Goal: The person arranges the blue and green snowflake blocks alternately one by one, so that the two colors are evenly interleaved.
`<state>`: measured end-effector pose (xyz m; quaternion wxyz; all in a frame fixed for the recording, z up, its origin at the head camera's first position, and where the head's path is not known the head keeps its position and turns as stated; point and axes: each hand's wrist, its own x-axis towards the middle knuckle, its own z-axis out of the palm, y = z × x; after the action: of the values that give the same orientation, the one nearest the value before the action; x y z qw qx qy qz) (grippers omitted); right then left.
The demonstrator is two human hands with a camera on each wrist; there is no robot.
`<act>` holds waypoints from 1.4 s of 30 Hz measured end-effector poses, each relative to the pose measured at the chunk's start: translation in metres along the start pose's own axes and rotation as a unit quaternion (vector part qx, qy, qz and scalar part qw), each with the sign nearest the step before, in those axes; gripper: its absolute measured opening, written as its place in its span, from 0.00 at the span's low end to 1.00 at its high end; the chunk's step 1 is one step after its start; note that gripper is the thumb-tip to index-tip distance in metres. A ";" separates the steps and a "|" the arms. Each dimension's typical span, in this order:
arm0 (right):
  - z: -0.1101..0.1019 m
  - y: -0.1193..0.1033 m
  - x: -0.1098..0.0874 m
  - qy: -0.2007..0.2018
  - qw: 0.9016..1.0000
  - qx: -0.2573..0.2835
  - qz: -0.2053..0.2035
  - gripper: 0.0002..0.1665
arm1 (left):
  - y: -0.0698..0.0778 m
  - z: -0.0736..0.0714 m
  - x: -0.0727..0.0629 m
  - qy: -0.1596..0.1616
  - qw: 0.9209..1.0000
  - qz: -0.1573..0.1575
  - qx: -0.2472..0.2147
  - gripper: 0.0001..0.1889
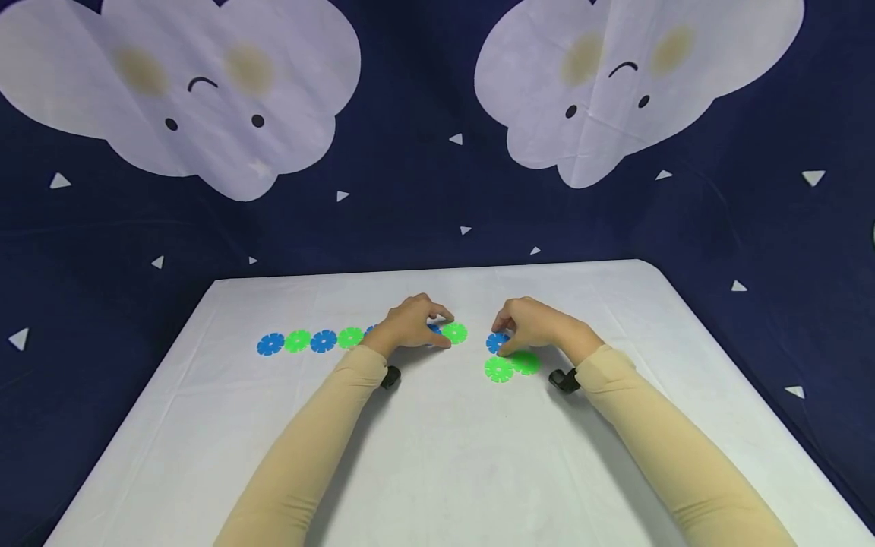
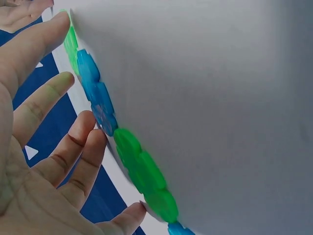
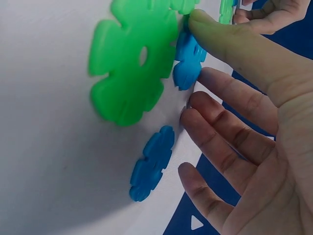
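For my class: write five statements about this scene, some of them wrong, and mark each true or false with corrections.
1. The row starts at its left end with a green disc. False: its leftmost disc is blue.
2. The left hand is near the row's right end. True.
3. The right hand touches a blue disc. True.
4. A green disc lies nearer the person than that blue disc. True.
5. The table is dark blue. False: the table is white.
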<state>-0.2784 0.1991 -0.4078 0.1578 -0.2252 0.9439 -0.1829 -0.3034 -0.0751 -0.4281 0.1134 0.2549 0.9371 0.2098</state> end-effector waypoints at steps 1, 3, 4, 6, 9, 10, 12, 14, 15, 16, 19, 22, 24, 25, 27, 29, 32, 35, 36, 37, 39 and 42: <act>0.000 0.000 -0.001 0.002 1.000 0.000 -0.001 0.21 | 0.000 0.001 0.001 0.000 1.000 0.000 0.001 0.29; 0.001 0.000 -0.003 0.006 1.000 -0.001 -0.002 0.21 | 0.001 0.002 0.002 0.001 1.000 -0.003 0.003 0.29; 0.001 -0.001 -0.004 0.007 1.000 -0.001 -0.002 0.20 | 0.001 0.003 0.002 0.001 1.000 -0.006 0.005 0.29; 0.001 -0.001 -0.005 0.009 1.000 -0.002 -0.003 0.20 | 0.000 0.004 0.003 0.001 1.000 -0.009 0.008 0.28; 0.003 0.001 -0.005 0.011 1.000 -0.006 -0.007 0.20 | 0.001 0.005 0.004 0.002 1.000 -0.012 0.013 0.28; 0.003 0.001 -0.004 0.011 1.000 -0.006 -0.007 0.20 | 0.001 0.006 0.004 0.003 1.000 -0.013 0.016 0.28; 0.003 0.003 -0.004 0.012 1.000 -0.008 -0.008 0.19 | 0.002 0.006 0.004 0.005 1.000 -0.013 0.016 0.28; 0.004 0.004 -0.003 0.012 1.000 -0.007 -0.010 0.19 | 0.004 0.007 0.005 0.006 1.000 -0.012 0.014 0.28; 0.004 0.004 -0.002 0.012 1.000 -0.007 -0.011 0.18 | 0.004 0.008 0.005 0.007 1.000 -0.011 0.012 0.28; 0.005 0.005 -0.001 0.012 1.000 -0.003 -0.014 0.18 | 0.005 0.008 0.005 0.008 1.000 -0.011 0.009 0.28; 0.006 0.007 0.000 0.010 1.000 0.006 -0.026 0.19 | 0.006 0.010 0.005 0.009 1.000 -0.012 0.004 0.27; 0.007 0.008 0.001 0.010 0.999 0.020 -0.032 0.21 | 0.007 0.010 0.005 0.013 1.000 -0.016 0.001 0.26; 0.007 0.009 0.001 0.011 0.999 0.024 -0.033 0.22 | 0.006 0.010 0.005 0.013 1.000 -0.017 0.002 0.26; 0.007 0.009 0.001 0.012 0.999 0.025 -0.034 0.22 | 0.006 0.010 0.005 0.013 1.000 -0.017 0.002 0.25; 0.007 0.009 0.001 0.012 0.999 0.026 -0.035 0.23 | 0.006 0.010 0.005 0.013 1.000 -0.017 0.003 0.25; 0.006 0.009 0.001 0.011 0.999 0.027 -0.038 0.24 | 0.007 0.010 0.005 0.014 1.000 -0.016 0.002 0.25; 0.005 0.008 0.001 0.008 0.999 0.029 -0.038 0.25 | 0.007 0.009 0.005 0.015 1.000 -0.015 0.001 0.25; 0.003 0.009 0.001 0.003 0.999 0.031 -0.038 0.25 | 0.008 0.009 0.005 0.015 1.000 -0.014 -0.001 0.24; 0.003 0.009 0.001 0.002 0.999 0.031 -0.039 0.25 | 0.008 0.009 0.005 0.015 1.000 -0.015 -0.002 0.25; 0.003 0.009 0.001 0.000 0.999 0.032 -0.040 0.25 | 0.008 0.009 0.005 0.015 1.000 -0.015 -0.002 0.24; 0.002 0.010 0.001 -0.003 0.998 0.032 -0.045 0.25 | 0.008 0.009 0.005 0.015 1.000 -0.015 -0.005 0.24; 0.002 0.010 0.000 -0.008 0.998 0.032 -0.052 0.25 | 0.008 0.010 0.004 0.015 1.000 -0.018 -0.007 0.25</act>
<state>-0.2818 0.2068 -0.4141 0.1625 -0.2706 0.9232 -0.2194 -0.3003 -0.0634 -0.4336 0.1052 0.2339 0.9417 0.2179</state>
